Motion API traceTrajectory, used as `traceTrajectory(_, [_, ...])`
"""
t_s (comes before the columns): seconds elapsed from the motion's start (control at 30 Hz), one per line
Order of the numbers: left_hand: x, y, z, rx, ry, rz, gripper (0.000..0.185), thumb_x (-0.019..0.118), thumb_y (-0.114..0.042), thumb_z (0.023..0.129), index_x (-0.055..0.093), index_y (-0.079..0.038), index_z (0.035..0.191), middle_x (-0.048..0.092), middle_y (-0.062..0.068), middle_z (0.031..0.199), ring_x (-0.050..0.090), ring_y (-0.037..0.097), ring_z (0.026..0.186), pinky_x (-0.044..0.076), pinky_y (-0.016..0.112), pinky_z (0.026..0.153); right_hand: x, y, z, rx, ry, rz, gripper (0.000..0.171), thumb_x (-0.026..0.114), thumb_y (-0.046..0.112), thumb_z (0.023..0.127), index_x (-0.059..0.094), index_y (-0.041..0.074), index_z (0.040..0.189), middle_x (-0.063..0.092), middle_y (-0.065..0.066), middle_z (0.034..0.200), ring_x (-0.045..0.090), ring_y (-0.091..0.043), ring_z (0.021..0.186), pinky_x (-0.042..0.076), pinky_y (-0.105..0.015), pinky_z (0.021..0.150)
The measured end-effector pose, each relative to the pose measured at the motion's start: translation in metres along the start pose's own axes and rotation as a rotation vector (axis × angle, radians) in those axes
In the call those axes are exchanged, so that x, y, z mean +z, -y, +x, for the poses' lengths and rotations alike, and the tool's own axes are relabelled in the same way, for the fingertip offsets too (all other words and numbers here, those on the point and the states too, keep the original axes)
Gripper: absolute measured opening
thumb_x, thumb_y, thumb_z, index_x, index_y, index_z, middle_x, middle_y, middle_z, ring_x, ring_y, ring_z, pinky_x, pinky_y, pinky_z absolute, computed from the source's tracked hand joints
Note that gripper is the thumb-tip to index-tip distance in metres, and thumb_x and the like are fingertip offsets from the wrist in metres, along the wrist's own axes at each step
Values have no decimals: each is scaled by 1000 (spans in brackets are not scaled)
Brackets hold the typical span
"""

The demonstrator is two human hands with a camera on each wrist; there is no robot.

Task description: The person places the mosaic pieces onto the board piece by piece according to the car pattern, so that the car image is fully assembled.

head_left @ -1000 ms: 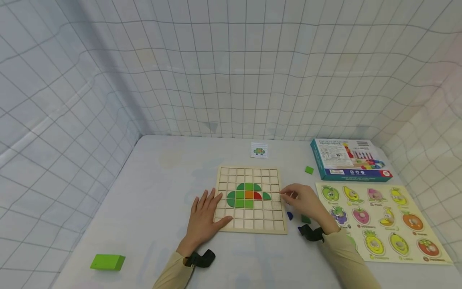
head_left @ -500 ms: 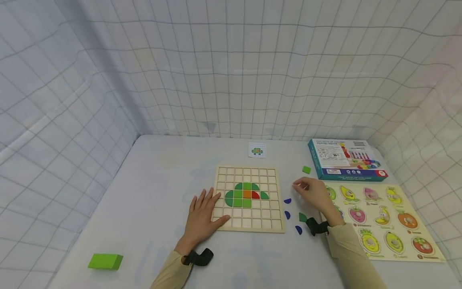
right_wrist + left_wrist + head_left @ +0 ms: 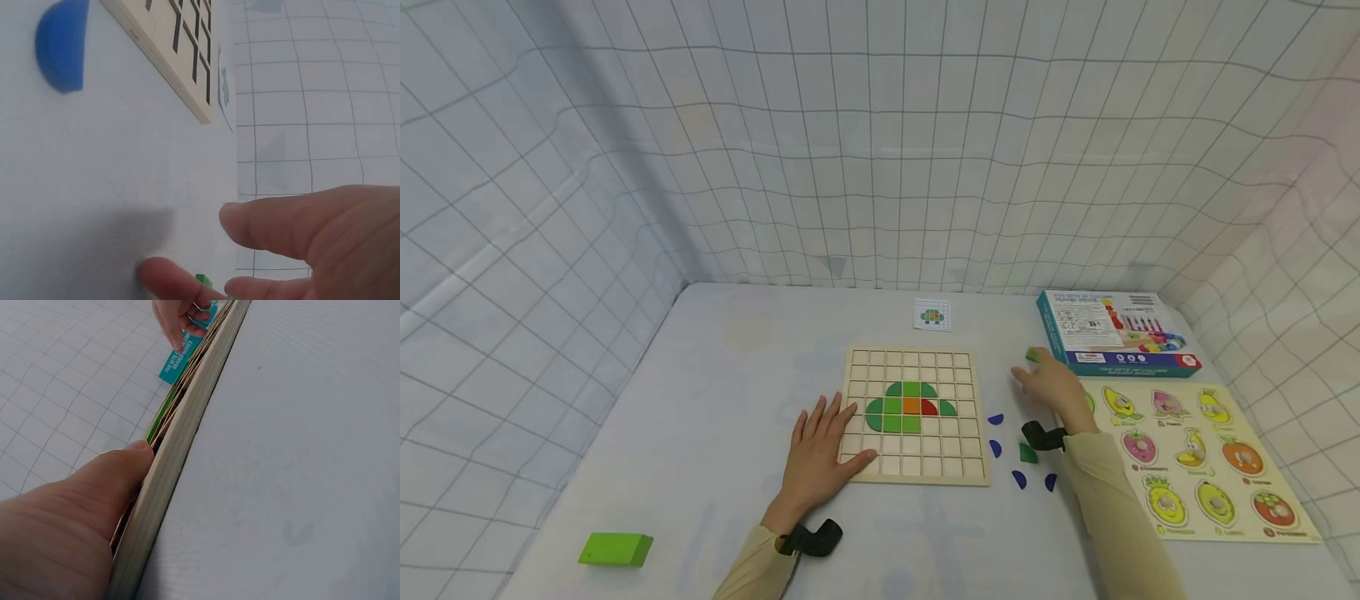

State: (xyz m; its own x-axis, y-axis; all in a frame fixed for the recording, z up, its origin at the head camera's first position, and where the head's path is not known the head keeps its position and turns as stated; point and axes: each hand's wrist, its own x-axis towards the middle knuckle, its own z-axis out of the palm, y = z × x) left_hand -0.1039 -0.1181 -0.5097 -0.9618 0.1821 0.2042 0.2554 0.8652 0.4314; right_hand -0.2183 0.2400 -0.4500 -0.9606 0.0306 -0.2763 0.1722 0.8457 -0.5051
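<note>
My left hand [image 3: 816, 462] lies with spread fingers along the left side of a wooden grid board [image 3: 880, 360]. In the left wrist view its thumb [image 3: 109, 481] presses on the board's edge. Green, orange and red tiles fill several middle squares of the grid. My right hand [image 3: 1052, 390] is off the board to the right, fingertips at a light green square tile [image 3: 1032, 355]. The right wrist view shows thumb and index finger apart, with a bit of the green tile [image 3: 203, 279] behind the fingers.
Right of the board lie several blue half-round tiles [image 3: 1018, 479] and a dark green tile [image 3: 1028, 453]. A picture card [image 3: 932, 315] is behind the board. A box [image 3: 1120, 333] and a fruit puzzle sheet [image 3: 1198, 500] occupy the right; a green block [image 3: 615, 549] sits front left.
My right hand has left the board's right edge, moved right, then forward to the light green square tile. Blue half-round tiles have come into view. The left hand stays on the board.
</note>
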Motion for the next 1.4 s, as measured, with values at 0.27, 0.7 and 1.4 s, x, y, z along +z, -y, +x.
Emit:
traceTrajectory(0.27, [0, 0, -2, 1, 2, 1, 77, 57, -60, 81, 38, -18, 143, 25, 8, 152, 15, 29, 141, 7, 50, 111, 0, 2, 15, 14, 65, -146, 55, 37, 20, 95, 26, -12, 138, 53, -31, 109, 55, -36, 81, 45, -40, 64])
traceTrajectory(0.7, [0, 1, -1, -4, 1, 10, 78, 55, -63, 81, 37, -18, 143, 25, 7, 152, 15, 28, 141, 7, 51, 111, -2, 2, 17, 20, 47, -219, 43, 42, 13, 92, 43, -9, 129, 56, -23, 95, 51, -33, 77, 39, -38, 63])
traceTrajectory(1.4, [-1, 1, -2, 7, -1, 7, 77, 56, -61, 81, 37, -19, 143, 25, 8, 152, 15, 29, 141, 7, 51, 111, -5, 2, 0, -57, -25, -238, 32, 61, 18, 87, 65, 6, 116, 57, -2, 56, 50, -17, 51, 34, -30, 54])
